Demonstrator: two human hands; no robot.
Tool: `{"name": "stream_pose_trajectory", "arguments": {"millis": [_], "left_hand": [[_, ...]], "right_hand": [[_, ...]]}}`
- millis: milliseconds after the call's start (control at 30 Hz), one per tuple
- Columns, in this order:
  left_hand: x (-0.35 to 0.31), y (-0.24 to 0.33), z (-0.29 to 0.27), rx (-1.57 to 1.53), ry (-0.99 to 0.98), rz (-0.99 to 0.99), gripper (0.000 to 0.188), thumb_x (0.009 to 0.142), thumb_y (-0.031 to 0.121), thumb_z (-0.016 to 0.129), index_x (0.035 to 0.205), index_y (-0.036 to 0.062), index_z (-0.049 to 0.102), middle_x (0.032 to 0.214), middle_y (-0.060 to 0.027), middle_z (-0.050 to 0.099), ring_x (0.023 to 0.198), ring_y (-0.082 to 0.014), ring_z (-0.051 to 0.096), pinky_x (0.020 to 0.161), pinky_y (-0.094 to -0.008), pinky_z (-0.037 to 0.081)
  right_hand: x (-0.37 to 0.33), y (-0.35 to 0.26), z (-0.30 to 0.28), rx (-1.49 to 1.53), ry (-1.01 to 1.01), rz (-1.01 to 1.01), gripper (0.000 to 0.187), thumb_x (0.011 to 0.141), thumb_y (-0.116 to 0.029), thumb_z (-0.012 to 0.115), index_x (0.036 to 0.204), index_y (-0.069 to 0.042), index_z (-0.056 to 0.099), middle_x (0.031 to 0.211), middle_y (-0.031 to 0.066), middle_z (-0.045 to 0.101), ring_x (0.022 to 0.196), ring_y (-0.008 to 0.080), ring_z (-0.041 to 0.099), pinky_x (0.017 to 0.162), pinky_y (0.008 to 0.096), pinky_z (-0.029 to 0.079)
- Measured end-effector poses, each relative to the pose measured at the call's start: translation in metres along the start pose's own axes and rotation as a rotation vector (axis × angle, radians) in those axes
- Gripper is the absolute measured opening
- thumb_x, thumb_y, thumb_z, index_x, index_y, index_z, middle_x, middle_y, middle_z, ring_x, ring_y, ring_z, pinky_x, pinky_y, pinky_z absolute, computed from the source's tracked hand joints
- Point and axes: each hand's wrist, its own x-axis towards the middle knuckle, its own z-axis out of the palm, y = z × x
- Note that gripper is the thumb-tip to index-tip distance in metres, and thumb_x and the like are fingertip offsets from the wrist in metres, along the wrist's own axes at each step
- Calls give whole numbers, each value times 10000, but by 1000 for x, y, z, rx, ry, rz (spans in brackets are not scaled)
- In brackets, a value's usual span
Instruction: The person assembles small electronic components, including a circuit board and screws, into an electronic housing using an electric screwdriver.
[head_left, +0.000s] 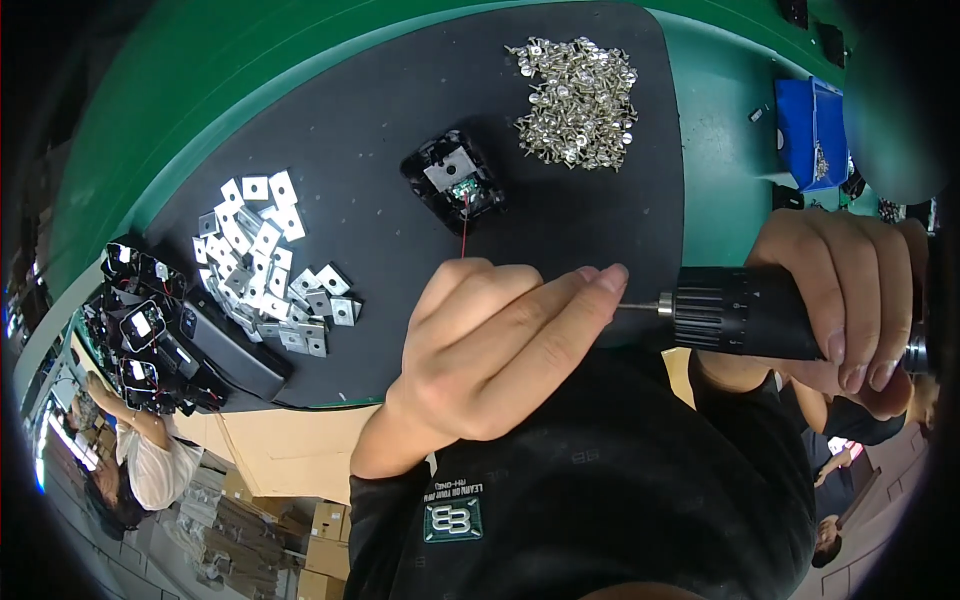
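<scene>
My right hand (pixel 850 295) is wrapped round a black electric screwdriver (pixel 745 312), which lies level with its bit pointing left. At the tip of the thin metal bit (pixel 640 306), the thumb and fingers of my left hand (pixel 505 345) are pinched together. Whatever they hold there, if anything, is hidden. Beyond my left hand, a black plastic housing (pixel 455 182) rests on the dark mat, with a metal plate and a small green circuit board inside. A red wire (pixel 464 228) runs from it toward my left hand and passes out of sight behind it.
Silver screws (pixel 580 105) are heaped at the mat's far right. Square metal plates with holes (pixel 265 265) lie piled on the left, beside several stacked black housings (pixel 145 325). A blue bin (pixel 810 135) stands at the right. Other people are in view at both sides.
</scene>
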Motion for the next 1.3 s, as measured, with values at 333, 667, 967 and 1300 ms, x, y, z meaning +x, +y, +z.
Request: {"name": "stream_pose_trajectory", "arguments": {"millis": [333,667,967,1300], "left_hand": [[-3,-38,-22,277,-106,-284,1095,491,329,848,1379,-23,313,1346,-239,398,1169,-386,418,986,-447,301],[-7,-61,-2,255,-102,-254,727,503,235,816,1175,86,583,1043,-69,547,936,-259,493,822,-370,399],[-7,-59,0,240,-124,-315,707,478,234,822,1148,116,629,924,-62,527,853,-235,486,757,-355,411],[-6,-56,0,237,-140,-338,702,478,243,823,1145,133,632,922,-63,518,854,-237,486,752,-352,408]], "right_hand": [[2,10,-14,-238,56,158,420,695,-77,752,1030,-169,516,756,-57,546,678,60,548,730,221,425],[14,35,-5,-380,12,75,366,781,-136,713,1071,-210,502,782,-70,534,719,73,526,750,237,379],[18,46,-11,-474,13,126,344,816,-162,691,1091,-221,492,812,-66,527,741,70,515,754,238,361],[16,48,-7,-503,8,142,341,822,-145,679,1085,-223,477,824,-60,514,739,73,493,738,241,350]]}}
